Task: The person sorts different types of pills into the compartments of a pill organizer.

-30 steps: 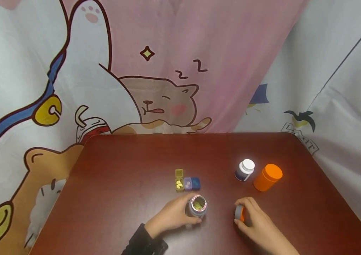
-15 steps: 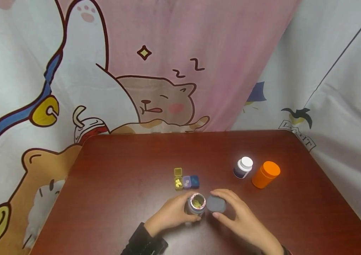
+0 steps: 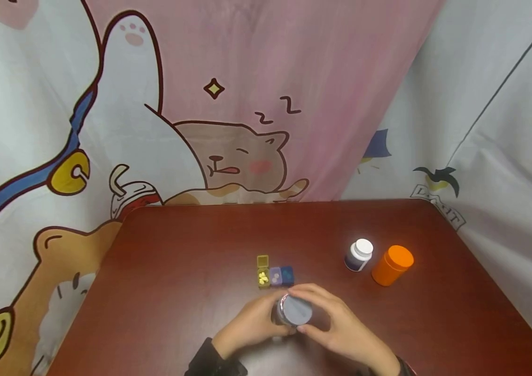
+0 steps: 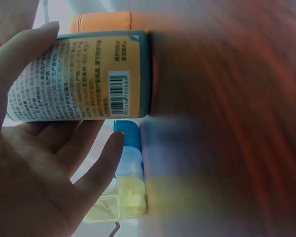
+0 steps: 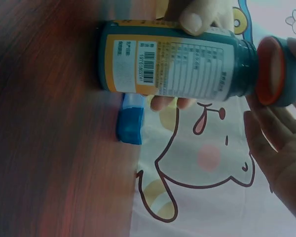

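My left hand [image 3: 252,319] grips a dark green pill bottle [image 5: 177,64] with an orange and white label, upright close over the table. The fingers of my right hand [image 3: 343,330] hold its grey-green screw cap [image 3: 298,312] by the edge. In the right wrist view the cap's orange inner side tilts toward the threaded neck, right at the mouth. The cap covers most of the opening in the head view. Just beyond the hands lies a small pill organizer; its yellow compartment [image 3: 263,278] has its lid up and several pale yellow tablets inside. Purple [image 3: 275,277] and blue [image 3: 287,275] compartments adjoin it.
A white-capped bottle [image 3: 358,255] with a dark label stands at the right of the reddish-brown table [image 3: 190,245]. Beside it is an orange bottle [image 3: 392,265]. A printed cloth curtain [image 3: 331,104] hangs behind the table's far edge.
My right hand has brought the cap leftward from the right side to over the bottle's mouth, turning its top upward. My left hand has kept its hold on the bottle.
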`<control>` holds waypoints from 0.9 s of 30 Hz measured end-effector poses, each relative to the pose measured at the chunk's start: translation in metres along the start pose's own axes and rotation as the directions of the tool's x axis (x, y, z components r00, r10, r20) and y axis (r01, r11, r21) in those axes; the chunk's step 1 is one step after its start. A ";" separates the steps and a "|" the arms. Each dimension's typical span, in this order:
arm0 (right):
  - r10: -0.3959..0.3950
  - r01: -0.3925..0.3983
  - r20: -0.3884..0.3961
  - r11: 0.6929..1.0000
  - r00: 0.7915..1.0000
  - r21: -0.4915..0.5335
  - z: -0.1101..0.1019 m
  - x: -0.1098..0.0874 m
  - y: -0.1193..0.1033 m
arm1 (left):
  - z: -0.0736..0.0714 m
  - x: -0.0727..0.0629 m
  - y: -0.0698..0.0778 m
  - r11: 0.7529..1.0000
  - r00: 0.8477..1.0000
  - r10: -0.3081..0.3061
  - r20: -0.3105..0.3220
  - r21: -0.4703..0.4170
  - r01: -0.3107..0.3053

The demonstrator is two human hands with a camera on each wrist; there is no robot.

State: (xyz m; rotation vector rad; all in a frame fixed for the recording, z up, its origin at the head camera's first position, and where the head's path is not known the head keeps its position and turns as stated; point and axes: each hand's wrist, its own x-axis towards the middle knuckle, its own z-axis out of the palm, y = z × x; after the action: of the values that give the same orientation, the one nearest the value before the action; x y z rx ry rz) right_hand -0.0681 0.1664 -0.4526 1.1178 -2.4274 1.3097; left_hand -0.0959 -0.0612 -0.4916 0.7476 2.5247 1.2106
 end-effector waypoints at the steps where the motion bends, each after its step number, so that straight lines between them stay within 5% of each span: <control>1: -0.019 0.019 0.012 1.000 1.000 -0.003 0.001 0.001 0.000 | 0.000 0.000 0.000 1.000 1.000 0.005 0.000 -0.004 -0.005; 5: -0.050 0.052 0.025 0.997 0.998 -0.050 0.002 0.004 0.001 | 0.000 -0.002 0.000 1.000 1.000 0.003 0.005 -0.013 -0.003; 10: 0.007 0.002 0.051 0.985 0.999 -0.172 0.001 0.010 0.001 | -0.002 -0.002 0.000 1.000 0.999 -0.024 0.027 -0.017 0.024; 19: 0.159 -0.062 0.210 0.912 0.965 -0.406 -0.010 0.032 -0.019 | -0.004 -0.002 -0.001 1.000 1.000 -0.020 0.018 -0.004 0.020; 27: 0.162 -0.050 0.185 0.867 0.969 -0.496 -0.007 0.038 -0.029 | -0.002 0.000 -0.003 1.000 1.000 -0.018 0.025 -0.002 0.018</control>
State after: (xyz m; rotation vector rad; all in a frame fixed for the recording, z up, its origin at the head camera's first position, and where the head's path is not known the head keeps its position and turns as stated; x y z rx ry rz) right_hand -0.0763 0.1414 -0.4119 1.0367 -2.7874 0.5425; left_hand -0.0975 -0.0645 -0.4927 0.7333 2.5042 1.1902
